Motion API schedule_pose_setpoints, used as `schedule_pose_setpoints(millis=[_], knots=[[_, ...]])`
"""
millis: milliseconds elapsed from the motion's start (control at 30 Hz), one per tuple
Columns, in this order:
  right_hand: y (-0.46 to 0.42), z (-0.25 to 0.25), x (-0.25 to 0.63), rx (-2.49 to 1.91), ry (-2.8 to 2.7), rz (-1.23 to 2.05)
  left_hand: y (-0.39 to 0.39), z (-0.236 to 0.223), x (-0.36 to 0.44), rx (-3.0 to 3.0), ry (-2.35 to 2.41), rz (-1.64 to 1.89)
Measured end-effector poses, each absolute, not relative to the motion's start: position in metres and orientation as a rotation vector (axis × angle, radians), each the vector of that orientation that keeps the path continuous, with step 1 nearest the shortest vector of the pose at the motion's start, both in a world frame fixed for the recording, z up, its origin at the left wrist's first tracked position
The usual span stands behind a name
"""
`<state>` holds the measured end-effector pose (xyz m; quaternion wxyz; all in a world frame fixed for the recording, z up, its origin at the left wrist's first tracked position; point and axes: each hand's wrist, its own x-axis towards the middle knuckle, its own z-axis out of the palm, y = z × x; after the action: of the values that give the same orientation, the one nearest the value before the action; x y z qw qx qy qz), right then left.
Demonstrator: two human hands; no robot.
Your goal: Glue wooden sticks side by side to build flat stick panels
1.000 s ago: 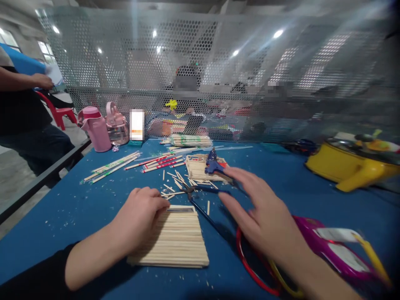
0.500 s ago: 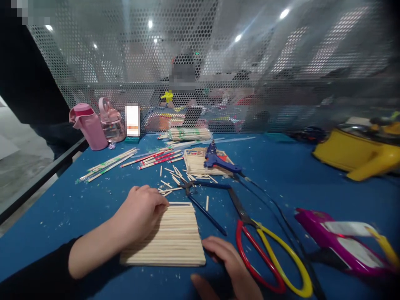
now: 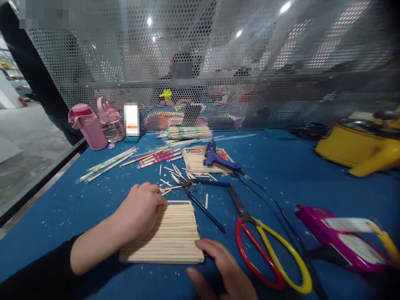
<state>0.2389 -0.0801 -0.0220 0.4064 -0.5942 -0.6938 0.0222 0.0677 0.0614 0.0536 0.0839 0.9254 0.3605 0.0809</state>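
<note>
A mesh screen (image 3: pixel 225 50) is standing at twelve o'clock behind a blue table (image 3: pixel 78 208). At seven o'clock a stick panel (image 3: pixel 178 233) is lying flat, the left hand (image 3: pixel 140 212) resting bent-fingered over its ten-o'clock corner, probably steadying it; I can't tell whether those fingers are pinching. The right hand (image 3: pixel 231 271) is holding finger and thumb apart, the finger meeting the four-o'clock edge, seemingly as a brace. Scissors (image 3: pixel 246 218) and pliers (image 3: pixel 205 211) are lying rightward, at three and two, presumably for easy reach. The panel is looking pale and closely ribbed, a narrow slot showing near its twelve-o'clock edge.
</note>
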Motion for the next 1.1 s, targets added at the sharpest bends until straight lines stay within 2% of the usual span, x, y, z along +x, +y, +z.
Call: schedule_pose_setpoints(millis=[200,400,467,567,667,867,1100], knots=[[-0.078,-0.016,0.233,-1.573,-1.703,0.225,0.063,0.056,0.067,2.674,1.054,0.310],[-0.074,-0.010,0.241,-1.646,-1.320,0.582,0.074,0.066,0.029,2.223,1.331,0.737],[-0.065,0.000,0.247,-1.619,-1.209,0.758,0.075,0.061,0.012,1.992,1.404,0.698],[-0.046,0.021,0.250,-1.621,-1.163,0.944,0.069,0.046,-0.005,1.607,1.258,0.520],[-0.027,0.035,0.248,-1.584,-1.176,1.058,0.060,0.034,-0.006,1.406,1.042,0.582],[-0.009,0.039,0.245,-1.413,-1.185,0.991,0.055,0.033,0.003,1.293,0.835,0.973],[-0.016,0.028,0.244,-1.293,-1.175,0.867,0.037,0.026,0.002,1.407,0.880,1.125]])
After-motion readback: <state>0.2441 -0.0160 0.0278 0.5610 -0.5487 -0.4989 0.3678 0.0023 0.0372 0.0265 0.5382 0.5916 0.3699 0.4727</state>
